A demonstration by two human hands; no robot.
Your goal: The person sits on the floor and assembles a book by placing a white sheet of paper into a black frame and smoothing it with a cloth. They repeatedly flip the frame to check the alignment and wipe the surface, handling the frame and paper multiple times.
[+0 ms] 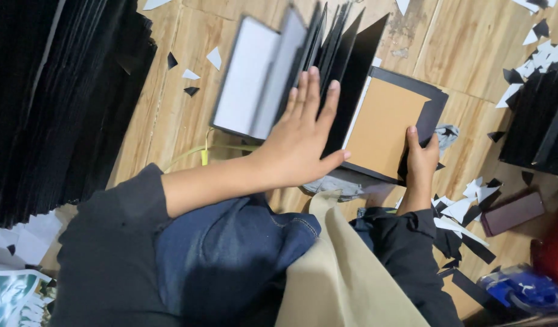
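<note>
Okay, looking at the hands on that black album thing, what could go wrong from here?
1. The left hand presses flat on the fanned, upright black card pages; they could spring back or crease if it slips.
2. The right hand grips only the edge of the brown-faced black cover board, so it may shift.
3. Black and white paper scraps lie beside the cover and could get trapped under it.

Craft workshop floor, black card stacks (pixel 55 103), paper offcuts (pixel 536 51), wooden boards (pixel 472 42)
</note>
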